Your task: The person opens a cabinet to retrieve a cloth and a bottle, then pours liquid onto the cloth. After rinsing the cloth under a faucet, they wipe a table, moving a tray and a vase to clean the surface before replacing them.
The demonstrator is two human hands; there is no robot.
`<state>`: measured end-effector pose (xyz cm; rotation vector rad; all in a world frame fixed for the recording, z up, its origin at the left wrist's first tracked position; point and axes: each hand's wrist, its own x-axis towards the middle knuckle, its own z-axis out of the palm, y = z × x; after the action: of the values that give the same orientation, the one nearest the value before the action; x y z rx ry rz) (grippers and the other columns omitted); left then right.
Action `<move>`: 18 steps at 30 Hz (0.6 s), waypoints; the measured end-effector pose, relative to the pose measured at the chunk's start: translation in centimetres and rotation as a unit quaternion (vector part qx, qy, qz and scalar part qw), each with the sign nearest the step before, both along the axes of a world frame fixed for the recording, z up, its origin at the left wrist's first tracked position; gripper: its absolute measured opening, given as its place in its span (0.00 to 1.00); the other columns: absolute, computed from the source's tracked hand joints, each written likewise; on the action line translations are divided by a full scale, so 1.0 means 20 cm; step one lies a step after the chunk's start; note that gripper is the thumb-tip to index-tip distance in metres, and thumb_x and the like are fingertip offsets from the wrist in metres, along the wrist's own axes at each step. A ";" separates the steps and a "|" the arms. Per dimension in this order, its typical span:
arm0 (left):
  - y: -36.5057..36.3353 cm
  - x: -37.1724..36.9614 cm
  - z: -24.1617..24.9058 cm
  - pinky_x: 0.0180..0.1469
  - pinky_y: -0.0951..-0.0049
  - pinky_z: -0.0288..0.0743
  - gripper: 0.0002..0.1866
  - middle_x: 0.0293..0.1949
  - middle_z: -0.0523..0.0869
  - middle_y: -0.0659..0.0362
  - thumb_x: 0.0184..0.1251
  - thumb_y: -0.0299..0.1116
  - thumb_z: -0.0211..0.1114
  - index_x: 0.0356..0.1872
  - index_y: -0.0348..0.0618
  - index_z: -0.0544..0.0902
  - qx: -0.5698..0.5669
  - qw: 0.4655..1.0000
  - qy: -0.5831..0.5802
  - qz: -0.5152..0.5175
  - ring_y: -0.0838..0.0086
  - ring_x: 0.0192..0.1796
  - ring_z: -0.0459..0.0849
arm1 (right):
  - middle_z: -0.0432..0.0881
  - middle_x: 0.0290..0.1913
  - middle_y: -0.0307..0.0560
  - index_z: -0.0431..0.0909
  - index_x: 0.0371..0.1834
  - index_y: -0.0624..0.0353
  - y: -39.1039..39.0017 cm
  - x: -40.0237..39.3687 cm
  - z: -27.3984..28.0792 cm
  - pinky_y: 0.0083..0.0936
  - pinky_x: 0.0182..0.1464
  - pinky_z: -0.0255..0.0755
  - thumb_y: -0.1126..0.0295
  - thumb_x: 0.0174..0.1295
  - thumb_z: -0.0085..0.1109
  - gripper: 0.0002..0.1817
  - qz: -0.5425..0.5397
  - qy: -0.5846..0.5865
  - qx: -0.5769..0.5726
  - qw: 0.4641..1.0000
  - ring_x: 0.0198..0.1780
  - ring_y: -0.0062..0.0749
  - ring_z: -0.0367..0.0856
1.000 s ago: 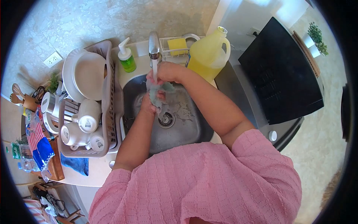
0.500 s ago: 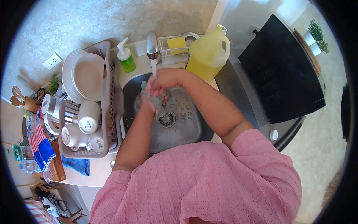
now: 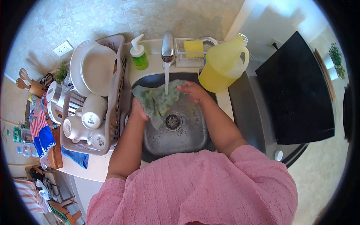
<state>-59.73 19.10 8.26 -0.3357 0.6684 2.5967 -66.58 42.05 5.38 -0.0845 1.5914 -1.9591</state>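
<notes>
A wet grey-green cloth [image 3: 157, 99] hangs spread between my two hands over the sink [image 3: 176, 144]. Water from the tap [image 3: 167, 47] runs down onto it. My left hand [image 3: 139, 109] holds the cloth's left side, its fingers partly hidden behind the fabric. At the upper right corner of the cloth, my right hand [image 3: 192, 92] pinches the edge between thumb and fingers. The round drain [image 3: 173, 121] shows just below the cloth.
A dish rack [image 3: 119, 80] with plates and mugs [image 3: 93, 111] stands left of the sink. Behind it are a green soap bottle [image 3: 139, 56] and a yellow sponge [image 3: 193, 48]. A large yellow jug [image 3: 221, 67] and a black appliance [image 3: 296, 90] are at right.
The cloth was bunched between both hands under the tap; now it is spread out. My right hand has moved right, away from my left. The view has shifted slightly.
</notes>
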 end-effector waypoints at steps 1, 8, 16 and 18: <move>0.01 -0.02 -0.11 0.46 0.41 0.75 0.30 0.52 0.80 0.50 0.68 0.58 0.45 0.55 0.43 0.75 -0.033 0.999 -0.005 0.034 0.52 0.50 0.80 | 0.80 0.51 0.42 0.76 0.59 0.52 -0.03 0.01 0.00 0.32 0.57 0.67 0.56 0.57 0.67 0.27 0.003 -0.001 0.000 1.000 0.52 0.32 0.76; 0.22 -0.08 -0.88 0.55 0.60 0.73 0.20 0.49 0.79 0.60 0.70 0.53 0.48 0.51 0.52 0.76 -0.098 0.980 0.126 0.119 0.66 0.54 0.78 | 0.81 0.37 0.42 0.80 0.38 0.57 -0.47 0.37 0.03 0.29 0.45 0.73 0.63 0.51 0.70 0.14 -0.095 0.418 0.040 0.902 0.39 0.36 0.80; 0.31 -0.04 -0.37 0.56 0.56 0.69 0.21 0.53 0.78 0.53 0.69 0.47 0.46 0.55 0.49 0.73 -0.229 0.950 -0.207 0.037 0.64 0.56 0.77 | 0.80 0.29 0.59 0.76 0.25 0.61 -0.44 0.09 -0.12 0.43 0.37 0.73 0.64 0.48 0.65 0.12 -0.139 0.321 0.255 0.901 0.34 0.55 0.80; 0.26 -0.08 -0.51 0.51 0.54 0.72 0.21 0.52 0.79 0.50 0.67 0.48 0.47 0.54 0.49 0.74 -0.244 0.932 -0.260 0.064 0.62 0.54 0.79 | 0.80 0.30 0.59 0.77 0.27 0.61 -0.49 0.22 -0.11 0.43 0.38 0.73 0.63 0.49 0.64 0.13 -0.114 0.345 0.275 0.890 0.35 0.56 0.80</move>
<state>-61.26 24.33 -2.00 -1.2039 1.1036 2.2592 -62.14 32.26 3.27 -0.4171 2.6797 -1.6358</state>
